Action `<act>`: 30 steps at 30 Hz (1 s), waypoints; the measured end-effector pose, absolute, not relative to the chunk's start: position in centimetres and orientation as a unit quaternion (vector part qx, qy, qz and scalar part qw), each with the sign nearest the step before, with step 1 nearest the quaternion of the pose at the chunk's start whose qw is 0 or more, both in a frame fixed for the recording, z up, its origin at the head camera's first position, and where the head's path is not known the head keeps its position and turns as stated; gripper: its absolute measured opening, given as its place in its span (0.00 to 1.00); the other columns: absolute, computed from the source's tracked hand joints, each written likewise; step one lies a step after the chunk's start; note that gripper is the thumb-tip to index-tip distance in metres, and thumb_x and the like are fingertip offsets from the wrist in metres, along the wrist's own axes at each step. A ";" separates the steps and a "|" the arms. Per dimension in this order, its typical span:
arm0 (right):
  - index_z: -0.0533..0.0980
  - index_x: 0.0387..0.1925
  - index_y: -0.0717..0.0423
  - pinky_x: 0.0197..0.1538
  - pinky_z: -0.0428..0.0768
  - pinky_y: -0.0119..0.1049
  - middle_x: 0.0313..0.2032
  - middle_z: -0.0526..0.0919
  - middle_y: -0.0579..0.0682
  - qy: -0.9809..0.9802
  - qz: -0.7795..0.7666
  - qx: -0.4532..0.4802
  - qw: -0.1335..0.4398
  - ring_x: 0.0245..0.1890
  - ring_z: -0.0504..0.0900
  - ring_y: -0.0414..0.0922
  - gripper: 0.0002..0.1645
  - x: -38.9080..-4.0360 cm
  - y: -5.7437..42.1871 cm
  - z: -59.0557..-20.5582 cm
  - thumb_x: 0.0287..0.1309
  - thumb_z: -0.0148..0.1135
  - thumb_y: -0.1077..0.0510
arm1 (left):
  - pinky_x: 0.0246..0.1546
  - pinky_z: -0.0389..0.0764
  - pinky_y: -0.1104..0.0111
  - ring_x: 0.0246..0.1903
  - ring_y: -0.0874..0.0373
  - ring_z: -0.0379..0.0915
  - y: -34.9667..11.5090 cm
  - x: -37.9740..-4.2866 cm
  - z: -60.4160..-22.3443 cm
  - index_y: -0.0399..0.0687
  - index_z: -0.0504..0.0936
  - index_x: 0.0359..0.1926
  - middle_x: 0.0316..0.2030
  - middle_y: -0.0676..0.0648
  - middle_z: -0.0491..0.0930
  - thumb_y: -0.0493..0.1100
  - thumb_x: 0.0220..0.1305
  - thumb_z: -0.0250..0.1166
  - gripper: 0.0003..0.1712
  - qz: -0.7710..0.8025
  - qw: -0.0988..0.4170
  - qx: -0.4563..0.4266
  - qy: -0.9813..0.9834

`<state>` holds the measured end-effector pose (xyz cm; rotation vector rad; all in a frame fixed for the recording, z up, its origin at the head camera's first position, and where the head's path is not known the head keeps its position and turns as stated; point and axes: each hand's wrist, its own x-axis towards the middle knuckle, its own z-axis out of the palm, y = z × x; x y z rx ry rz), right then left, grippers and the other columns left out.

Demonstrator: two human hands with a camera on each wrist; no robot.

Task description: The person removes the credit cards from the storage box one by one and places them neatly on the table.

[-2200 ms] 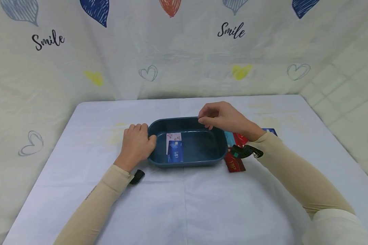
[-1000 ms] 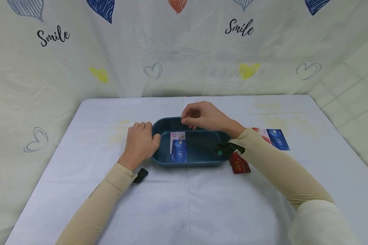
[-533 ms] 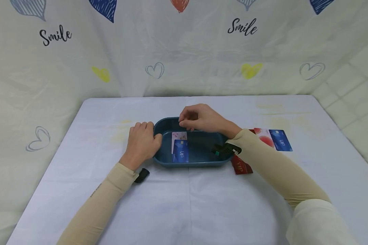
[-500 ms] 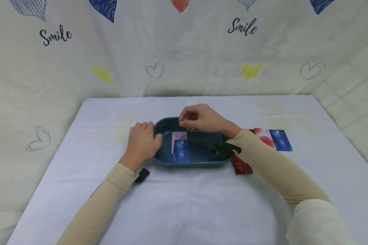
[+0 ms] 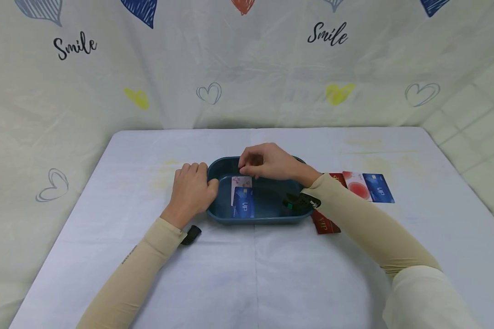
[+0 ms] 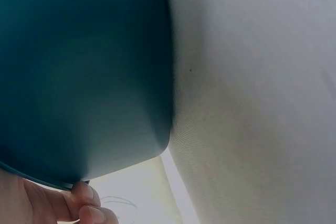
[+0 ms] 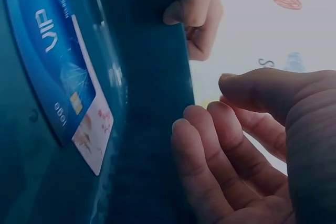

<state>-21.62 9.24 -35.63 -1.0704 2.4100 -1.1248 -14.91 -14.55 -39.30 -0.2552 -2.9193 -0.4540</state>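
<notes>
My left hand (image 5: 191,191) grips the left end of a dark teal plastic tray (image 5: 255,221), its fingers over the rim; the left wrist view shows fingertips (image 6: 84,195) at that edge. A blue VIP card (image 5: 243,203) lies inside, partly covering a white card with pink flowers (image 5: 242,181). My right hand (image 5: 271,161) hovers over the tray's far side. Its fingers are loosely curled, and in the right wrist view I see nothing held between thumb and fingers (image 7: 189,150).
Right of the tray lie another blue VIP card (image 5: 378,188), a white card with red circles (image 5: 357,186) and red cards (image 5: 326,225), partly hidden by my right forearm and the tray. A white cloth covers the table (image 5: 214,283); a patterned sheet (image 5: 255,68) hangs behind.
My right hand has moved left across the tray and slightly lower, uncovering more of the cards at the right. My left hand stays on the tray's end. The head view has shifted slightly.
</notes>
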 end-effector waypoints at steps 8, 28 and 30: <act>0.80 0.39 0.48 0.35 0.81 0.34 0.29 0.82 0.45 0.855 -0.334 -0.374 0.134 0.27 0.79 0.40 0.07 -21.6 9.0 -36.8 0.58 0.64 0.54 | 0.41 0.67 0.55 0.36 0.45 0.66 -14.5 -14.9 -39.2 0.38 0.74 0.38 0.32 0.41 0.75 0.49 0.62 0.49 0.18 -0.157 0.089 -0.088 -0.980; 0.77 0.50 0.51 0.43 0.81 0.33 0.38 0.83 0.48 0.854 -0.280 -0.394 0.192 0.36 0.81 0.39 0.24 -21.6 9.0 -37.7 0.50 0.72 0.54 | 0.43 0.68 0.54 0.37 0.46 0.66 -14.4 -14.9 -39.2 0.39 0.74 0.38 0.32 0.41 0.75 0.49 0.62 0.49 0.18 -0.157 0.087 -0.086 -0.980; 0.77 0.51 0.50 0.43 0.81 0.33 0.39 0.83 0.47 0.855 -0.266 -0.398 0.199 0.36 0.81 0.39 0.26 -21.7 8.9 -37.8 0.49 0.73 0.52 | 0.43 0.68 0.54 0.37 0.46 0.66 -14.4 -14.9 -39.2 0.39 0.74 0.38 0.32 0.41 0.75 0.49 0.62 0.48 0.18 -0.157 0.087 -0.086 -0.980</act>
